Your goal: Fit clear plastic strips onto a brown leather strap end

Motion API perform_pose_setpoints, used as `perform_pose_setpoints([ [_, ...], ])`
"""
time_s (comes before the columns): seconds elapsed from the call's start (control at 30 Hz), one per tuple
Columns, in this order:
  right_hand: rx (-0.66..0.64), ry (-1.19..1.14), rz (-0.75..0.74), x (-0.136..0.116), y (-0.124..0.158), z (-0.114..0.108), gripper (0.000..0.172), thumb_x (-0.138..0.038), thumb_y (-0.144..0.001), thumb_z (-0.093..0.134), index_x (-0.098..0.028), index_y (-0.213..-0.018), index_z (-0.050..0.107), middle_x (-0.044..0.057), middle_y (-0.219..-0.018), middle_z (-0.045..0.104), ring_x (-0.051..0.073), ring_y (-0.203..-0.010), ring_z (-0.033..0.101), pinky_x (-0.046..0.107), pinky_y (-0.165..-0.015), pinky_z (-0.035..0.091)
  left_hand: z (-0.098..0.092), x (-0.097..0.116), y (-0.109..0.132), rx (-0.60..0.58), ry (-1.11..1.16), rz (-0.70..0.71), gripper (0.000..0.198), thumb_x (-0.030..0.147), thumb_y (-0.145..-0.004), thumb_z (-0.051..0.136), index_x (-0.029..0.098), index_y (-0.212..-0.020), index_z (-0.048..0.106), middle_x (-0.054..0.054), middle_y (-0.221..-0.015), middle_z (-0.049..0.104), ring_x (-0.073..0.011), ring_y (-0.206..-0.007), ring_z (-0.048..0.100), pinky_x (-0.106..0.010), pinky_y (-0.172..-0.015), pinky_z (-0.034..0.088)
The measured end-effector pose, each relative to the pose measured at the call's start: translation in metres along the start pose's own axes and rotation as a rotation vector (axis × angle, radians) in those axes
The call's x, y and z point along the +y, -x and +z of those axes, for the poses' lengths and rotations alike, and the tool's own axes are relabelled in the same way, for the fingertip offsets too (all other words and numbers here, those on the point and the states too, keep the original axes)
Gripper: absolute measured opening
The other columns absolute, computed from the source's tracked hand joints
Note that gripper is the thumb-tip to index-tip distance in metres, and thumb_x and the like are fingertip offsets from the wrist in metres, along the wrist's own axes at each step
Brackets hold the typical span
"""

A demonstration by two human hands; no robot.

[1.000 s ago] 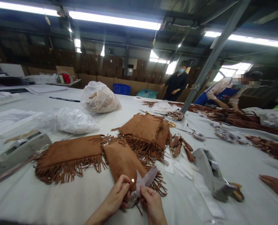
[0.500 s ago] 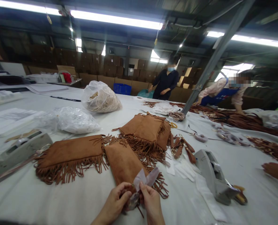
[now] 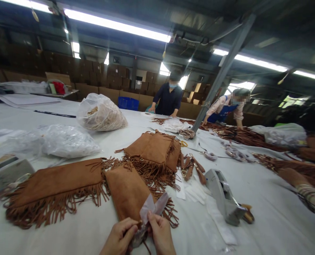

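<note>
A brown suede pouch with fringe (image 3: 127,191) lies in front of me, its near end between my hands. My left hand (image 3: 120,235) is closed in a pinch at that end, fingertips on the pouch's edge. My right hand (image 3: 160,232) pinches a thin whitish wrapping strip (image 3: 148,205), whose two ends stick up above the fingers. Below the fingertips shows a shiny wrapped bit (image 3: 138,238), mostly hidden by both hands. Another fringed pouch (image 3: 64,180) lies to the left, and a pile of such pouches (image 3: 152,148) sits just beyond.
Grey tape dispensers stand right (image 3: 223,198) and left (image 3: 7,177). Brown straps with clips (image 3: 192,166) and white strips (image 3: 197,191) lie nearby. Plastic bags (image 3: 69,141) are at left. Two co-workers stand across the table near a slanted post (image 3: 216,81). Another person's sleeve (image 3: 313,198) reaches in at right.
The view has turned right, so everything sits further left. Both hands keep their hold on the pouch end and strip. Another person's forearm shows more at right.
</note>
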State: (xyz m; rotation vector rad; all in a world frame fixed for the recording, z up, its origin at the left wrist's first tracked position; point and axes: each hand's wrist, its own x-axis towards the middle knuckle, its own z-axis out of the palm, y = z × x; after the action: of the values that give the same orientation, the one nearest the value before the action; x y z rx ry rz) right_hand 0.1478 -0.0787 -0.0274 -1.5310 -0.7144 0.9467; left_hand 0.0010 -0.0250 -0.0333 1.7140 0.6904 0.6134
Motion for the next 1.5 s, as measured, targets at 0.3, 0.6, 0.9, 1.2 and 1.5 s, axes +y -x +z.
perform_pose_setpoints([
  [0.3, -0.056, 0.143, -0.027, 0.007, -0.006, -0.007, 0.055, -0.067, -0.070, 0.050, -0.016, -0.048, 0.049, -0.004, -0.042, 0.037, 0.008, -0.041, 0.028, 0.024, -0.041, 0.016, -0.004, 0.008, 0.000, 0.032, 0.160, -0.111, 0.033, 0.040, -0.082, 0.052, 0.016, -0.094, 0.070, -0.005, -0.078, 0.065, -0.0119, -0.056, 0.053, -0.019, -0.048, 0.042],
  [0.6, -0.143, 0.109, -0.010, -0.002, -0.002, -0.004, 0.056, -0.067, -0.072, 0.048, -0.015, -0.054, 0.055, -0.002, -0.045, 0.044, 0.009, -0.043, 0.034, 0.023, -0.042, 0.021, -0.009, 0.014, -0.001, -0.046, 0.296, -0.048, 0.036, 0.036, -0.082, 0.053, 0.019, -0.113, 0.061, -0.005, -0.094, 0.067, -0.0153, -0.075, 0.058, -0.023, -0.066, 0.045],
  [0.9, -0.064, 0.173, -0.075, -0.018, 0.006, 0.003, 0.054, -0.066, -0.071, 0.050, -0.017, -0.049, 0.046, -0.003, -0.045, 0.042, 0.010, -0.046, 0.036, 0.023, -0.046, 0.027, -0.006, 0.003, -0.009, 0.013, 0.407, -0.118, 0.031, 0.042, -0.077, 0.059, 0.015, -0.091, 0.065, 0.000, -0.065, 0.061, -0.0098, -0.055, 0.051, -0.019, -0.053, 0.041],
  [1.2, -0.062, 0.082, 0.078, 0.004, -0.013, 0.013, 0.064, -0.077, -0.063, 0.047, -0.014, -0.052, 0.056, 0.001, -0.041, 0.051, 0.010, -0.037, 0.041, 0.023, -0.040, 0.025, -0.009, -0.001, -0.010, -0.003, 0.601, -0.247, 0.046, 0.055, -0.062, 0.069, 0.015, -0.083, 0.060, 0.005, -0.051, 0.052, -0.0067, -0.041, 0.042, -0.021, -0.045, 0.042],
  [1.5, -0.064, 0.087, 0.080, 0.004, -0.009, 0.014, 0.065, -0.077, -0.065, 0.046, -0.014, -0.054, 0.058, 0.001, -0.040, 0.051, 0.010, -0.037, 0.043, 0.022, -0.039, 0.027, -0.014, 0.008, -0.010, -0.033, 0.628, -0.294, 0.055, 0.057, -0.058, 0.072, 0.014, -0.091, 0.063, 0.005, -0.051, 0.052, -0.0061, -0.041, 0.043, -0.019, -0.043, 0.038],
])
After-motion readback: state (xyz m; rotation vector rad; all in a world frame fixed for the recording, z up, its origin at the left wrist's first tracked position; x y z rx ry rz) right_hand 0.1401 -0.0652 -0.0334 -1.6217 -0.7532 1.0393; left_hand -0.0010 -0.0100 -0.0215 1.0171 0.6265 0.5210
